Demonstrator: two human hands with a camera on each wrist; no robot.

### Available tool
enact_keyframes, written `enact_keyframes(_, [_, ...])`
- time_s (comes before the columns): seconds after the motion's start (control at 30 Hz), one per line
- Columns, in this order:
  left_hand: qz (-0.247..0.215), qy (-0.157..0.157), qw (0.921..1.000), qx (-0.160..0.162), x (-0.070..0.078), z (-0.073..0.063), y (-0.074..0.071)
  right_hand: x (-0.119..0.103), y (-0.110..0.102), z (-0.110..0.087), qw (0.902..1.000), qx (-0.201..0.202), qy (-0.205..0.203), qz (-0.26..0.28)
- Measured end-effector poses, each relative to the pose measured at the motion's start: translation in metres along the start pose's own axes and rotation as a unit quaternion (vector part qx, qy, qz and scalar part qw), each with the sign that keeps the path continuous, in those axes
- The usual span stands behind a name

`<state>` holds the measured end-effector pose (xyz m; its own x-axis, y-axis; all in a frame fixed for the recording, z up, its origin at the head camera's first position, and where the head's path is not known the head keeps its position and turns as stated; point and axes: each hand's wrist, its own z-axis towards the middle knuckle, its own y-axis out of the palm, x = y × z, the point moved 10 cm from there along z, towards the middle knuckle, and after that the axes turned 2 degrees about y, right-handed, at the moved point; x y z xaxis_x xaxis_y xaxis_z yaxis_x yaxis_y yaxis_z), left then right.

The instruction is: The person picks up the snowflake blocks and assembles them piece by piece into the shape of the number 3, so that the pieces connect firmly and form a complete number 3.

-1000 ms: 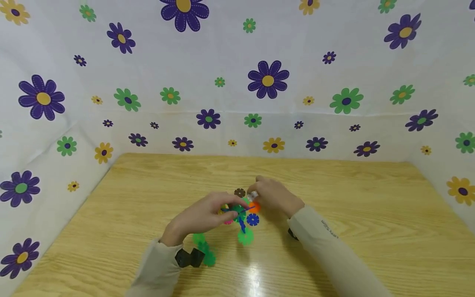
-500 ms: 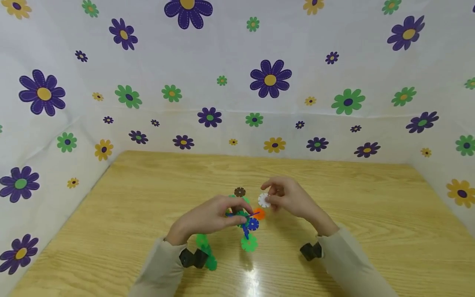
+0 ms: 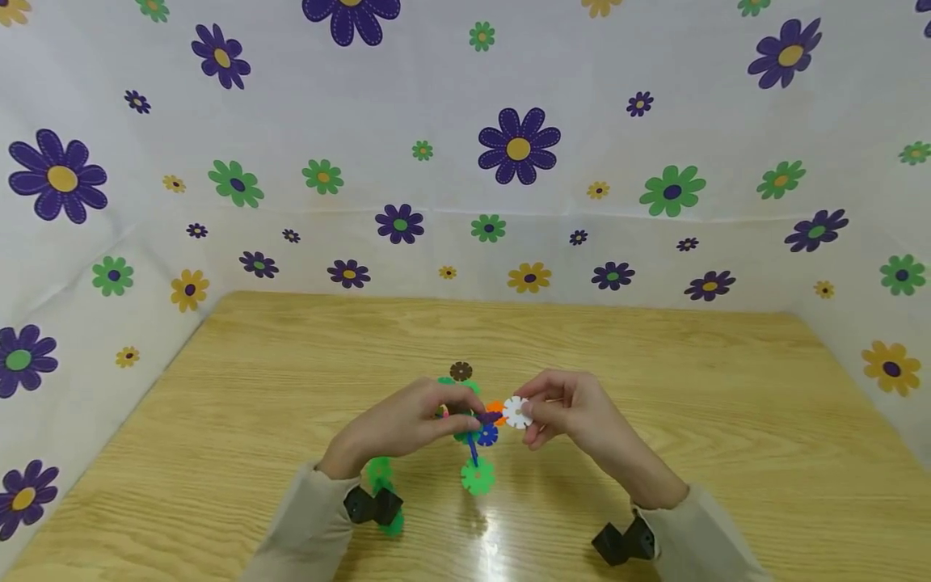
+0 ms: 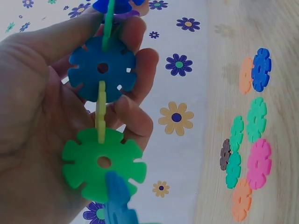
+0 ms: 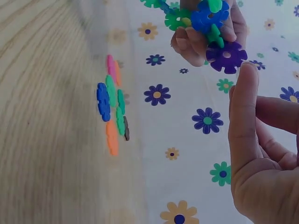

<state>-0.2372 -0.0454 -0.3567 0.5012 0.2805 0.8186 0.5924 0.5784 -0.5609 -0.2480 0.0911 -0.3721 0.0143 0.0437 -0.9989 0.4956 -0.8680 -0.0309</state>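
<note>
My left hand [image 3: 407,424] grips a chain of interlocking snowflake discs. In the left wrist view a blue disc [image 4: 86,63] lies against its fingers and a green disc [image 4: 84,163] hangs below, joined by a yellow one [image 4: 101,112] seen edge-on. A purple disc [image 5: 231,65] sticks out at the chain's end facing my right hand [image 3: 592,424]. Thumb and fingers of that hand pinch a white disc [image 3: 515,414], right beside the purple disc in the head view. The right wrist view hides the white disc behind the fingers.
Loose discs lie on the wooden table [image 3: 691,388] beyond and under the hands: brown [image 3: 461,371], orange [image 3: 496,409], blue [image 3: 488,435], pink [image 4: 259,163] and several green ones [image 4: 256,119]. A flowered white cloth [image 3: 436,121] walls the table's back and sides.
My right hand has lifted the white disc from near the loose discs, drawn it right, then brought it to the chain's purple end. My left hand has turned the chain slightly.
</note>
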Motion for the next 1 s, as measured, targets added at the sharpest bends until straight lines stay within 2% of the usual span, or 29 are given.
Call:
enact_keyframes(0.5, [0.065,0.044,0.9969,0.0,0.009,0.002,0.005,0.001,0.009,-0.003,0.9993,0.029,-0.004,0.025])
enact_keyframes(0.7, [0.09,0.045,0.9949,0.007,0.012,0.004,0.006,0.001,0.009,-0.005,0.9978,0.043,-0.011,0.049])
enact_keyframes(0.87, [0.042,0.034,0.9985,-0.002,0.01,0.002,0.004,0.004,0.011,-0.004,0.9982,0.024,-0.005,0.055])
enact_keyframes(1.0, [0.016,0.033,0.9991,-0.021,0.008,-0.002,0.001,0.008,0.009,0.0,0.9995,-0.003,0.004,0.03])
